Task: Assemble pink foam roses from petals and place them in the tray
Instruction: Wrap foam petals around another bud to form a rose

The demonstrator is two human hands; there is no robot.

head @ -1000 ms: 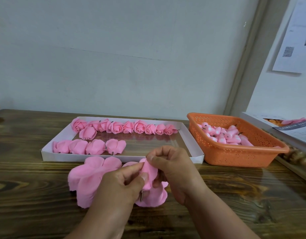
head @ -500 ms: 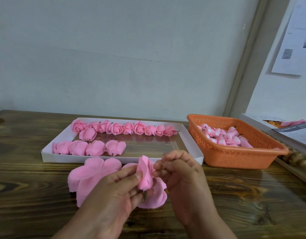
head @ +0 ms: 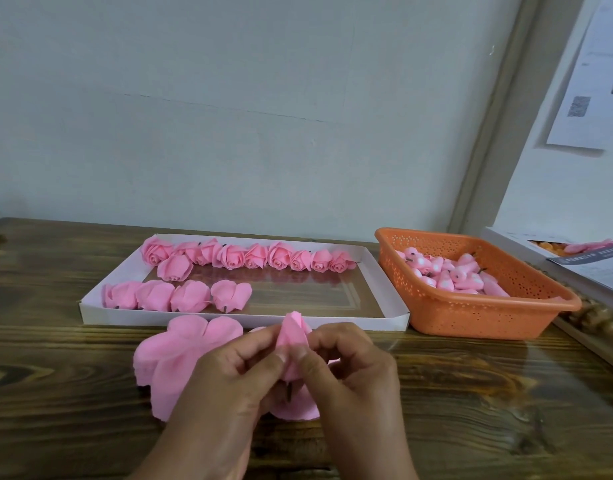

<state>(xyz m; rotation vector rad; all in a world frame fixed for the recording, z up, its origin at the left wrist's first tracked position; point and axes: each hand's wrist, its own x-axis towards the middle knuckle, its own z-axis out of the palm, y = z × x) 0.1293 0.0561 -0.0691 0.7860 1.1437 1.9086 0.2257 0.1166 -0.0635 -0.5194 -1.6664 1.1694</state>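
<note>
A half-wrapped pink foam rose (head: 293, 336) stands upright between both my hands above the table, a short dark stem showing under it. My left hand (head: 225, 382) pinches its left side and my right hand (head: 350, 372) presses a petal against its right side. A stack of flat pink petal sheets (head: 180, 351) lies on the table under and left of my hands. The white tray (head: 390, 303) behind holds a back row of finished roses (head: 249, 256) and a front row of several more (head: 175, 296).
An orange perforated basket (head: 471, 317) of pink rose buds (head: 450, 273) stands right of the tray. Papers and a box (head: 589, 268) sit at the far right edge. The dark wooden table (head: 488, 410) ends at a grey wall behind.
The rose has been turned upright and lifted slightly. My right hand has come back in from the right and now presses a petal onto it.
</note>
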